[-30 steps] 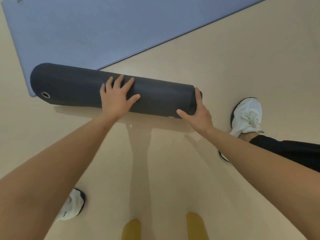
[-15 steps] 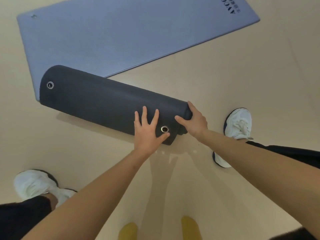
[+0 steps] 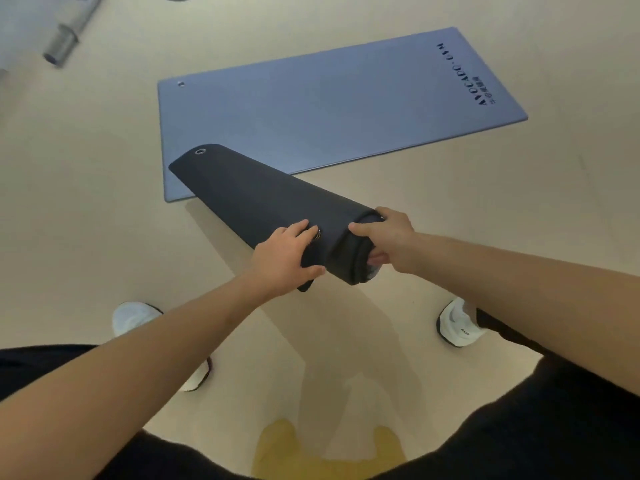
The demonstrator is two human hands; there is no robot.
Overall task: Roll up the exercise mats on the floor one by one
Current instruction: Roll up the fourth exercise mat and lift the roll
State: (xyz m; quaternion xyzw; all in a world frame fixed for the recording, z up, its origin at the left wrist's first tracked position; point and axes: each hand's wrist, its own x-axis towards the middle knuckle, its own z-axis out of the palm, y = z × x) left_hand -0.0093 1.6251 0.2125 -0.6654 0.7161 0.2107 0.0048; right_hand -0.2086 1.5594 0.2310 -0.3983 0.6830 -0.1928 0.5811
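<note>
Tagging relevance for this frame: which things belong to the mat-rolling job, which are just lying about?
Job: rolled dark mat, gripped at its near end by left hand and right hand; flat blue mat, not yet rolled.
Lying about: grey tube, top left.

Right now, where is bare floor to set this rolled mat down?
Bare floor left of the rolled mat, up to the left shoe, and right of it, between the blue mat and the right shoe. Crowded far left by the grey tube.
</note>
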